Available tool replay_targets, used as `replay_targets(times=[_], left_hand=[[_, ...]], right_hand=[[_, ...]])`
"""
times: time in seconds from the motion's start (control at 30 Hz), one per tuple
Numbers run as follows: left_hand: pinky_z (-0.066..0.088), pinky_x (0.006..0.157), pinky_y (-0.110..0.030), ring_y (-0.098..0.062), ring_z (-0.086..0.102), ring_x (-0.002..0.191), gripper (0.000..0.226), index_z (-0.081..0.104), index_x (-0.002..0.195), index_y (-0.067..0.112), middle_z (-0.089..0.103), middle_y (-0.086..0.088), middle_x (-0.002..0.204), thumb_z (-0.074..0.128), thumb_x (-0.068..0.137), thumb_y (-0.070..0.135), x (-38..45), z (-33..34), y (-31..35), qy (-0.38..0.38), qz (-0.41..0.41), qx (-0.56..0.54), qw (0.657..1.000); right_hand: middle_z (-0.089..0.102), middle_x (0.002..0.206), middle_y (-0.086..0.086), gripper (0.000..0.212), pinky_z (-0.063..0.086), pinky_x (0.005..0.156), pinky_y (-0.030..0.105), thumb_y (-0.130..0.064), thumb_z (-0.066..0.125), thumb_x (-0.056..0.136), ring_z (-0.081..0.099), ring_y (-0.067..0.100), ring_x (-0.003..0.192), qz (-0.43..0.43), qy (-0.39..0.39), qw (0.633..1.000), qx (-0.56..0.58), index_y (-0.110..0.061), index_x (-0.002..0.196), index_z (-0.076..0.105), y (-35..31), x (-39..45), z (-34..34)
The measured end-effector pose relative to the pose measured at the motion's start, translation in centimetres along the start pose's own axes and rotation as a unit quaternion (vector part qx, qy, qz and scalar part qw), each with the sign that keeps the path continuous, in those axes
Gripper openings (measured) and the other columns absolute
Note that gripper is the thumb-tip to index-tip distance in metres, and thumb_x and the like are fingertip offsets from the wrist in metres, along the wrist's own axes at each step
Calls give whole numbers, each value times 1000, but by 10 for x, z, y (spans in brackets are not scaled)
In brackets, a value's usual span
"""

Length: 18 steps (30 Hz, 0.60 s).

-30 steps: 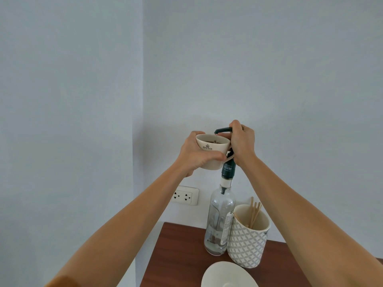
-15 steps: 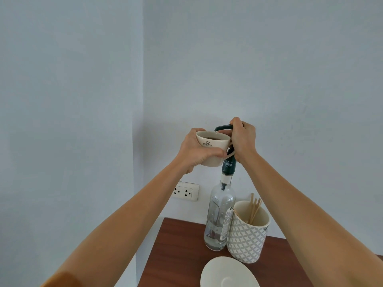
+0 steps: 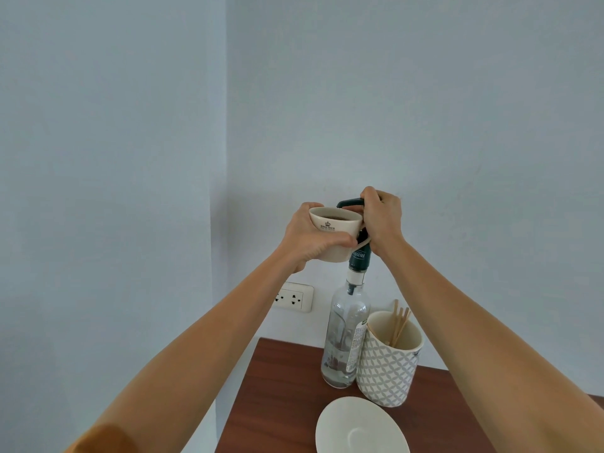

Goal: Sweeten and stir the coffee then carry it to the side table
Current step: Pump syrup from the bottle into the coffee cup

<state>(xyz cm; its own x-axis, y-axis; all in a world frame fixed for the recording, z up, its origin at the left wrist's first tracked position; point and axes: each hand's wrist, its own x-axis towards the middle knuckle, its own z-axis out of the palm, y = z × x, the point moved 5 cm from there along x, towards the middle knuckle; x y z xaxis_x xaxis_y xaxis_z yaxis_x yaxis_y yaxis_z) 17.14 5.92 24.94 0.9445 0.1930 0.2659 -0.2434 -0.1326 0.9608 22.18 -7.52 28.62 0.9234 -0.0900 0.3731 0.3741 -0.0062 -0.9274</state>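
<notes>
dark wood table (image 3: 281, 397) in a pale wall (image 3: 392, 93) corner; left hand (image 3: 310, 240) fingers grip cup (image 3: 336, 230), right hand (image 3: 382, 220) fingers clasp pump (image 3: 351, 202).

The cup (image 3: 334, 233), at about 11 o'clock from the bottle (image 3: 345, 338), bears a small dark crown emblem with "ROYAL" legible beneath it; the second word and a finer line under it are too small to read. The bottle's dark green pump collar (image 3: 359, 256) shows white letters "SSEIRE", the start hidden. The bottle's side label print is illegible.
</notes>
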Motion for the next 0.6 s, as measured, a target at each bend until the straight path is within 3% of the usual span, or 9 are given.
replay_targets(times=[0.2,0.33,0.47,0.6], left_hand=[[59,73,-37,-19,65,95,100,50,120,24,66,0,111,88,28,35,-4,1,3,-2,1,4,1000],[60,80,-42,-18,65,94,98,50,117,25,65,2,107,86,27,38,-5,3,7,-7,2,8,1000],[57,70,-36,-18,64,93,98,50,116,25,65,1,107,85,26,39,-11,5,10,-2,-2,7,1000],[55,69,-33,-16,65,93,103,50,120,23,66,0,110,85,25,38,-16,6,10,4,-3,-2,1000]], right_hand=[[78,72,9,21,52,69,41,-26,50,83,65,28,66,31,-50,998,2,-12,67,54,-4,0,-2],[79,83,13,32,58,80,45,-40,56,89,75,30,77,30,-52,998,13,-10,79,61,-13,0,-7],[77,89,6,57,56,78,37,-61,47,90,74,21,81,22,-5,1000,-11,-7,89,65,-10,-9,-14],[62,82,13,65,45,70,36,-49,37,99,54,22,74,9,56,998,-37,11,99,62,-2,-29,-24]])
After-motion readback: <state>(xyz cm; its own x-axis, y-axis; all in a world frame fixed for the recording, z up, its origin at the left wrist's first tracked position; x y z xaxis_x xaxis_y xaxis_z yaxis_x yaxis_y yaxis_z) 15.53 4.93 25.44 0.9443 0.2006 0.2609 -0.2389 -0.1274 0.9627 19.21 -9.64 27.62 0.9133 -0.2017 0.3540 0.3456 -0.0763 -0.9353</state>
